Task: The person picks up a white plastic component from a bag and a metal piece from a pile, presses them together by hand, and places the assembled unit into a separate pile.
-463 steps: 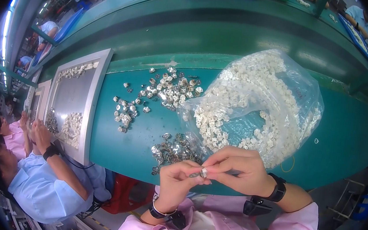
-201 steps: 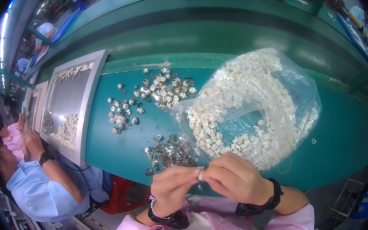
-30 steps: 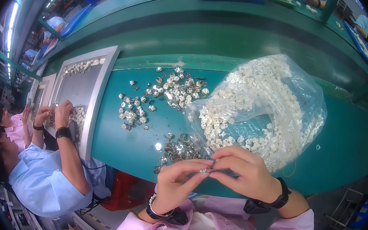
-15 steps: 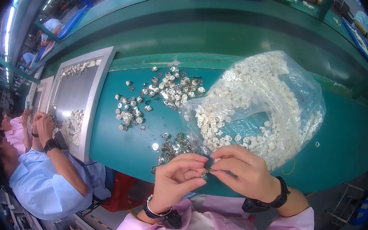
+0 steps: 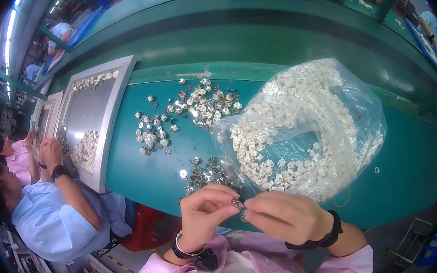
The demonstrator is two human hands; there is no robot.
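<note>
Left hand: the left hand [image 5: 206, 211] is hovering at the near edge of the surface, its grip pinched together on a small metal part [image 5: 234, 203] between thumb and fingertips.
Right hand: the right hand [image 5: 287, 217] is meeting the left one, fingers drawn in and its grip closing on the same small metal part from the other side; a dark band is sitting on its wrist.
Small metal part: it is being held in the air between the two hands, just above the near edge of the surface; it is too small to tell its shape.
Surface: the teal surface [image 5: 410, 171] is curving across the view under everything.
Near pile: a small heap of dark metal pieces [image 5: 210, 172] is lying just beyond the hands, touching the edge of the bag.
Bag: a clear plastic bag [image 5: 308, 129] is lying open on the surface to the right of the middle, holding a ring of pale small pieces.
Scattered parts: loose silvery parts [image 5: 189, 107] are lying spread out to the left of the bag, well apart from the hands.
Tray: a grey metal tray [image 5: 109, 126] is resting at the left end of the surface, with pale pieces gathered at its top and lower corners.
Co-worker: a person in a light blue shirt [image 5: 52, 220] is sitting at the left, both hands raised by the tray.
</note>
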